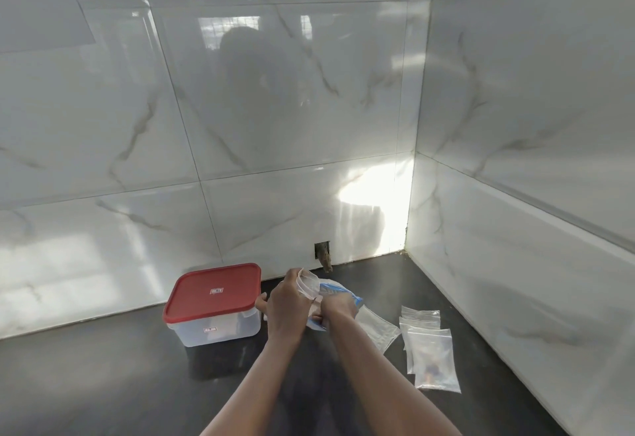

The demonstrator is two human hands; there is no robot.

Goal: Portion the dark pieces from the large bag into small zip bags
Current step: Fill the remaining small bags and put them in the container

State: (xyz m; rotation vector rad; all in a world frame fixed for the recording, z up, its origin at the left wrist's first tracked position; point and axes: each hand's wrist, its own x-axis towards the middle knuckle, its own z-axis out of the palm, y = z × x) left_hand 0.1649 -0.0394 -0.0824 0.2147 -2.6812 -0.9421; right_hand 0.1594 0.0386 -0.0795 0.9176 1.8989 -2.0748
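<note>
Both forearms are reaching out over the dark countertop. Nearest right, a stack of small zip bags is lying flat, and the front one is showing something brownish inside. Just beyond it, a clear bag is lying beside my right hand. That hand is pressing down into the large blue-edged bag, which is sitting on the counter between the container and the flat bags. Its fingers are hidden, so I can't tell the grip. My left hand is pinching one small zip bag, held up against the large bag. Just left, a clear container is wearing a red lid. Behind it all, a wall hole is sitting low in the marble tiles.
</note>
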